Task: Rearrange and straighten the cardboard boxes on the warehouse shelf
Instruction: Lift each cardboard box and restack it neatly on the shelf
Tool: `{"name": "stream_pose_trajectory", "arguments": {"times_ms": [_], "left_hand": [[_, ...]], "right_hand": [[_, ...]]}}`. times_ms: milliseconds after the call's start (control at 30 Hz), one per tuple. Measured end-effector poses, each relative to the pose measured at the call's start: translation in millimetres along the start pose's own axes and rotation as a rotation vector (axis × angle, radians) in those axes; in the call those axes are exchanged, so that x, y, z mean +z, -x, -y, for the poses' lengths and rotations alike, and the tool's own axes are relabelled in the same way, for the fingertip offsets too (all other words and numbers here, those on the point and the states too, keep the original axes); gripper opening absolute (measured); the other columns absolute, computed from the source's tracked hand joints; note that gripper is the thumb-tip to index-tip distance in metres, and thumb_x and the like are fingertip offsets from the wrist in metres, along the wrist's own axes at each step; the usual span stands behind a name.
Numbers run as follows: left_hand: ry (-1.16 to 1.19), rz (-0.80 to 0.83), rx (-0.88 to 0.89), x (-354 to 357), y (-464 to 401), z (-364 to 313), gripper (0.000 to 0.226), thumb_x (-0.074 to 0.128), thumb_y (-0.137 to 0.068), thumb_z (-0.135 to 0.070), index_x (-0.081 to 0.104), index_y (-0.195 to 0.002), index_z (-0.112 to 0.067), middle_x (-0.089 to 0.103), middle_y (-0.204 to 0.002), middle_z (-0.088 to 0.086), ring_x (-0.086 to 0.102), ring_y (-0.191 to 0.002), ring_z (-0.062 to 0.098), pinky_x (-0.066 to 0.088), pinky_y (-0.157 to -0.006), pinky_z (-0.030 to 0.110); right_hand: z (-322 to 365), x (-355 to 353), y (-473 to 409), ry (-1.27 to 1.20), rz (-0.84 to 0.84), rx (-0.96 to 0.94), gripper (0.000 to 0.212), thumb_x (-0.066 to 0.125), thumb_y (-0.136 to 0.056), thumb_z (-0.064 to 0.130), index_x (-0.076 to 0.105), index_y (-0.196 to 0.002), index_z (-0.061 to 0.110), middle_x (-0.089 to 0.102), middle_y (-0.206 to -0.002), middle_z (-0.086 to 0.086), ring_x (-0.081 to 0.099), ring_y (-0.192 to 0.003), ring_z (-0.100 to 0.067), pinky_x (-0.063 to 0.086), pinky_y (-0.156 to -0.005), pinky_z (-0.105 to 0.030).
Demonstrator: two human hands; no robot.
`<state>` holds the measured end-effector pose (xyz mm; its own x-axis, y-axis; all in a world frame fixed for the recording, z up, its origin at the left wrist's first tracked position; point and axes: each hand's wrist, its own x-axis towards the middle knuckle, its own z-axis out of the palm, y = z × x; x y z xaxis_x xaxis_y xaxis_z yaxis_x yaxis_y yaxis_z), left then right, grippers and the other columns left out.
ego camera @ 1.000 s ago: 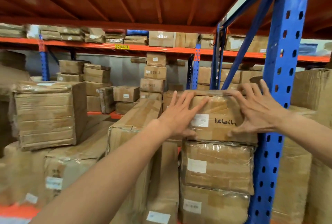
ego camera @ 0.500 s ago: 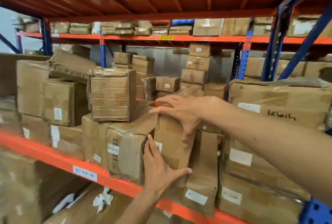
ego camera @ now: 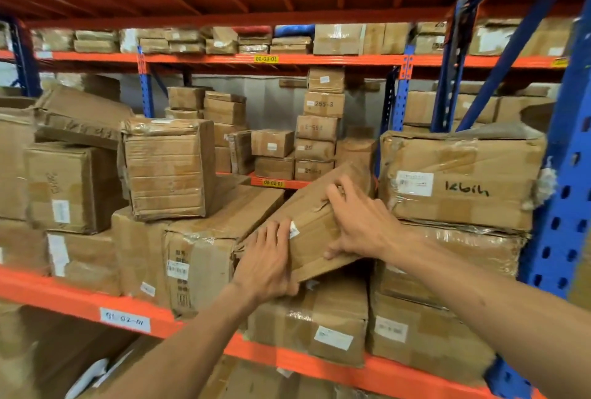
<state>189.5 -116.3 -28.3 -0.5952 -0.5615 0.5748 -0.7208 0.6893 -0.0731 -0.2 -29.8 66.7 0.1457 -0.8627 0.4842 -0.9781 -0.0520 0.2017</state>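
Cardboard box [ego camera: 315, 222] tilted, far end up, near end down, wedged btwn long carton [ego camera: 204, 258] on L and taped stack on R, above a lower box [ego camera: 323, 318] on orange shelf beam [ego camera: 80, 304]. Held w/ both hands. Left hand [ego camera: 267, 262] pressed against near-left face, palm flat, fingers spread upward beside small white label, thumb tucked under bottom edge; forearm coming up from lower left, wrist roughly straight. Right hand [ego camera: 363, 222] draped over upper right edge, fingers [ego camera: 335, 189] curled over top, thumb low on front face; wrist bent, forearm running in from lower right. Grip: both hands closed around box, medium span. Marked carton w/ "kbih" [ego camera: 460, 178] just R of right hand, atop wrapped stack, next to blue upright [ego camera: 563, 207]. Square taped box [ego camera: 168, 168] sits on long carton, well L. Bkgd stacks on rear shelf blurry
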Motion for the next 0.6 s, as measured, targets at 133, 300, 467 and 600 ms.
{"name": "stream_pose_trajectory", "arguments": {"times_ms": [133, 300, 467, 600], "left_hand": [[-0.265, 0.098, 0.278, 16.0, -0.4, 3.3, 0.118, 0.082, -0.051, -0.044, 0.021, -0.145, -0.008, 0.053, -0.121, 0.02, 0.053, -0.102, 0.038, 0.047, -0.09, 0.046], [-0.34, 0.181, 0.358, 31.7, 9.9, 12.0, 0.125, 0.091, -0.036, -0.048, 0.036, -0.142, -0.01, 0.055, -0.113, 0.016, 0.054, -0.095, 0.033, 0.049, -0.085, 0.045], [-0.318, 0.201, 0.428, 27.1, -3.1, 11.6, 0.12, 0.089, -0.051, -0.038, 0.023, -0.146, -0.009, 0.049, -0.12, 0.018, 0.052, -0.103, 0.034, 0.044, -0.086, 0.044], [-0.292, 0.185, 0.45, 33.5, -2.7, 15.7, 0.113, 0.088, -0.054, -0.032, 0.025, -0.145, -0.008, 0.05, -0.121, 0.02, 0.051, -0.106, 0.037, 0.046, -0.09, 0.047]], "right_hand": [[6.2, 57.6, 49.9, -0.209, 0.078, 0.311, 0.088, 0.088, -0.06, 0.061, 0.033, -0.116, 0.02, 0.036, -0.126, 0.0, 0.054, -0.107, -0.027, 0.049, -0.079, -0.04], [15.0, 96.9, 75.7, -0.272, 0.054, 0.348, 0.074, 0.08, -0.068, 0.066, 0.033, -0.108, 0.027, 0.034, -0.116, 0.01, 0.051, -0.107, -0.018, 0.044, -0.075, -0.034], [17.0, 81.9, 61.7, -0.085, 0.169, 0.376, 0.079, 0.078, -0.066, 0.072, 0.032, -0.108, 0.025, 0.036, -0.117, 0.005, 0.058, -0.097, -0.026, 0.035, -0.065, -0.036], [25.2, 72.1, 57.5, 0.143, 0.242, 0.393, 0.077, 0.072, -0.068, 0.076, 0.033, -0.112, 0.026, 0.045, -0.127, 0.005, 0.06, -0.103, -0.028, 0.034, -0.064, -0.035]]}}
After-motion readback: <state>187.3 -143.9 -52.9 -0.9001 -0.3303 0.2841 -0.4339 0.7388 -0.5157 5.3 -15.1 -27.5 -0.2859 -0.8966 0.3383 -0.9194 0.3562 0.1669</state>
